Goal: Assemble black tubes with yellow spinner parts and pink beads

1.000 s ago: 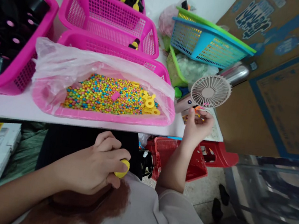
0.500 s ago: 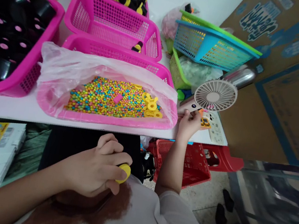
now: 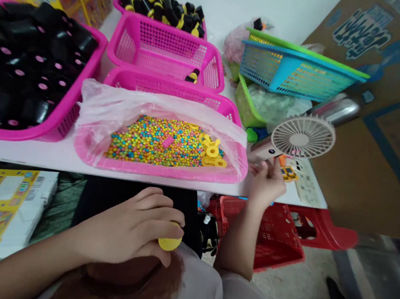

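Left hand point(image 3: 132, 228): fingers curled and pressed around a yellow round piece point(image 3: 170, 243). Hand and piece are in front of the lined basket point(image 3: 165, 85), on the worker's side. Right hand point(image 3: 266, 187): fingers bent, just right of the lined basket, near a fan point(image 3: 303, 136); from where I stand, I cannot tell whether they grip anything. Lined basket contents: small coloured balls point(image 3: 150, 143), with yellow rings point(image 3: 212, 151) toward the right end. Directly behind the lined basket: a mesh basket point(image 3: 157, 62) containing a black-and-yellow piece point(image 3: 193, 75). Left of the lined basket: black containers point(image 3: 20, 71).
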`<action>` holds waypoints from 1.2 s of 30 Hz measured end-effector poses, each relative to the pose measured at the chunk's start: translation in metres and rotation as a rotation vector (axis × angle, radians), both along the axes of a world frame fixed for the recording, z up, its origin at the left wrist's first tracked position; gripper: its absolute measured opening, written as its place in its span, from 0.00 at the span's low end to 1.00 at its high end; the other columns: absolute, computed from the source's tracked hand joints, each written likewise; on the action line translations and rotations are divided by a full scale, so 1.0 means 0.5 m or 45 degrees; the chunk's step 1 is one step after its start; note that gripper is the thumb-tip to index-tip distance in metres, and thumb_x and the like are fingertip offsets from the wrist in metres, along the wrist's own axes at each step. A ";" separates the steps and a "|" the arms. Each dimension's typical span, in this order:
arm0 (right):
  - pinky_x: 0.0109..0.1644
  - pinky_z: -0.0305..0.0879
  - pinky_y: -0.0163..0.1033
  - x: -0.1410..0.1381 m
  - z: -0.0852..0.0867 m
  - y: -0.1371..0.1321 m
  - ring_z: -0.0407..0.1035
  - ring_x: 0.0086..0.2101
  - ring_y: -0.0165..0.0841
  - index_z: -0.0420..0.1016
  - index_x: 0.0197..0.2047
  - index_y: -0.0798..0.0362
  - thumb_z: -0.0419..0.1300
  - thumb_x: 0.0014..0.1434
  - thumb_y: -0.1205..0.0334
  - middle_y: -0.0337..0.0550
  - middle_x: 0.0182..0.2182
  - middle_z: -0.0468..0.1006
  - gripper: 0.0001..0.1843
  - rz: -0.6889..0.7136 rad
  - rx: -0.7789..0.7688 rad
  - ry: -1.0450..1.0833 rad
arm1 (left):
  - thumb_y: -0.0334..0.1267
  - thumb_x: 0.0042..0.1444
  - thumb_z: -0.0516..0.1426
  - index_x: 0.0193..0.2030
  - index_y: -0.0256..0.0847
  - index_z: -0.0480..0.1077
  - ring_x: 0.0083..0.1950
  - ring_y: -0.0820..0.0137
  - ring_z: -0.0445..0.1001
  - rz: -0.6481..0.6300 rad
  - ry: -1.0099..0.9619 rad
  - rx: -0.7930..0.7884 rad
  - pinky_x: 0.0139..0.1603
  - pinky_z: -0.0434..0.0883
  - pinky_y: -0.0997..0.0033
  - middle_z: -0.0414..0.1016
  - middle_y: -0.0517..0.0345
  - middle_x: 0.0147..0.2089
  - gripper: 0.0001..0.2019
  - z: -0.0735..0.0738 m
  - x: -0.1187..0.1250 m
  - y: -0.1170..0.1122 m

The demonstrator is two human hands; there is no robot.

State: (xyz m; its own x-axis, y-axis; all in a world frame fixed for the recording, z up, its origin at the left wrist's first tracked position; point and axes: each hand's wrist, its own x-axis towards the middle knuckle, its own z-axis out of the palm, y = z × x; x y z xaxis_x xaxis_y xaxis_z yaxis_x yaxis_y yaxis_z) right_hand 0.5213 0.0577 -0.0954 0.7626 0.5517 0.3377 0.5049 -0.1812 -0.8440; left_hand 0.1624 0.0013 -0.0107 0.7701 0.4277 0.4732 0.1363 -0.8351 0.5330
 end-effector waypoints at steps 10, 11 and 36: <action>0.32 0.73 0.42 -0.031 -0.045 -0.040 0.72 0.22 0.36 0.76 0.38 0.54 0.55 0.63 0.32 0.41 0.21 0.75 0.30 -0.108 0.073 -0.165 | 0.42 0.62 0.67 0.42 0.43 0.76 0.44 0.66 0.81 0.529 0.153 0.047 0.50 0.77 0.66 0.83 0.57 0.43 0.08 0.161 -0.064 0.245; 0.34 0.73 0.43 -0.031 -0.046 -0.039 0.73 0.24 0.37 0.76 0.36 0.53 0.57 0.61 0.33 0.43 0.22 0.76 0.29 -0.060 0.038 -0.174 | 0.41 0.60 0.68 0.43 0.43 0.76 0.42 0.67 0.80 0.632 0.217 0.008 0.48 0.77 0.66 0.83 0.58 0.42 0.08 0.169 -0.054 0.301; 0.41 0.73 0.52 -0.025 -0.030 -0.030 0.82 0.32 0.54 0.77 0.30 0.45 0.56 0.49 0.43 0.54 0.26 0.83 0.16 0.097 -0.348 -0.361 | 0.49 0.55 0.64 0.63 0.35 0.73 0.51 0.66 0.80 1.046 1.324 -0.107 0.59 0.74 0.68 0.82 0.53 0.52 0.31 0.203 -0.370 0.337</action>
